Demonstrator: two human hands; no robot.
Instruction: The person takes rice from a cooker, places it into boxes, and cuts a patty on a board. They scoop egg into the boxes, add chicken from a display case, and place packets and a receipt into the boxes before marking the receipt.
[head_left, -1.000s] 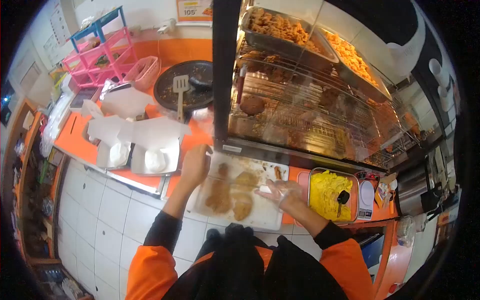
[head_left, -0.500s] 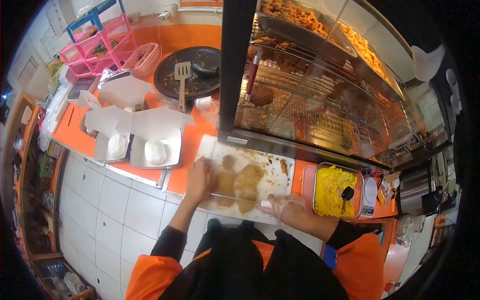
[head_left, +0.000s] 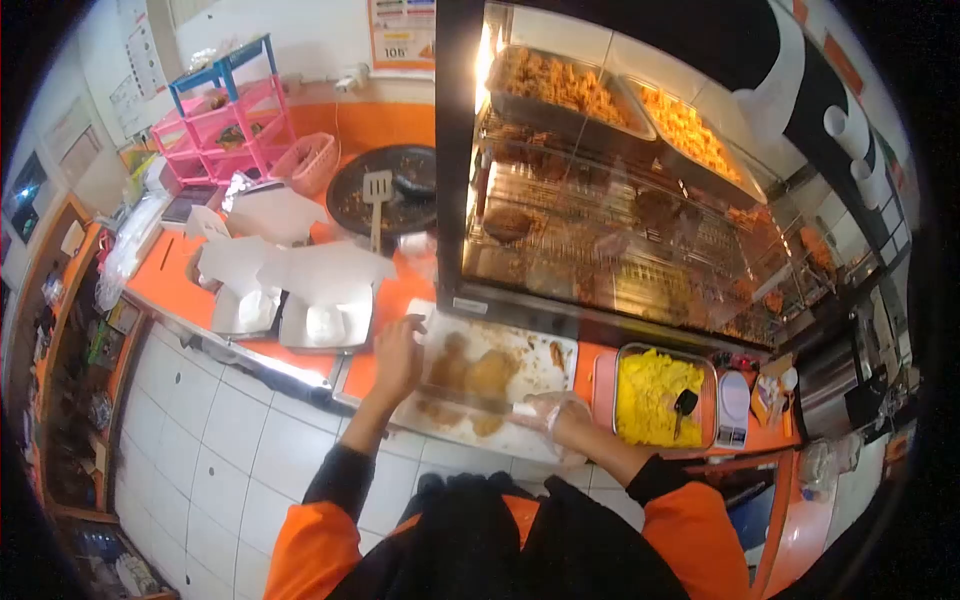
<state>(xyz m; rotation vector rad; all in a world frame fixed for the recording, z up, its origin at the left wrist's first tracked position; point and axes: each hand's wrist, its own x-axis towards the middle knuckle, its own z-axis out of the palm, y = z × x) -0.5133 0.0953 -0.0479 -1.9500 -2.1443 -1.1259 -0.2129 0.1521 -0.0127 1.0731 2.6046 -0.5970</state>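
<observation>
On a white cutting board (head_left: 545,400) lie flat, golden-brown breaded cutlets (head_left: 492,375), blurred, with crumbs around them. My right hand (head_left: 555,412), in a clear plastic glove, is closed around the white handle of a knife (head_left: 524,408). Its thin blade reaches left across the near part of the cutlets and is hard to make out. My left hand (head_left: 398,358) is over the board's left edge, apart from the cutlets, fingers loosely bent with nothing visible in them.
Open paper boxes (head_left: 325,325) with white mounds inside stand left. Behind are a dark round pan (head_left: 350,185) with a slotted turner (head_left: 377,195) and a pink rack (head_left: 225,140). A glass food warmer (head_left: 600,230) rises beyond the board. Right sits a tray of yellow food (head_left: 655,395).
The view has tilted, showing more of the wall and warmer. My left hand has drawn back from the cutlets toward the board's upper left edge. My right hand keeps hold of the knife.
</observation>
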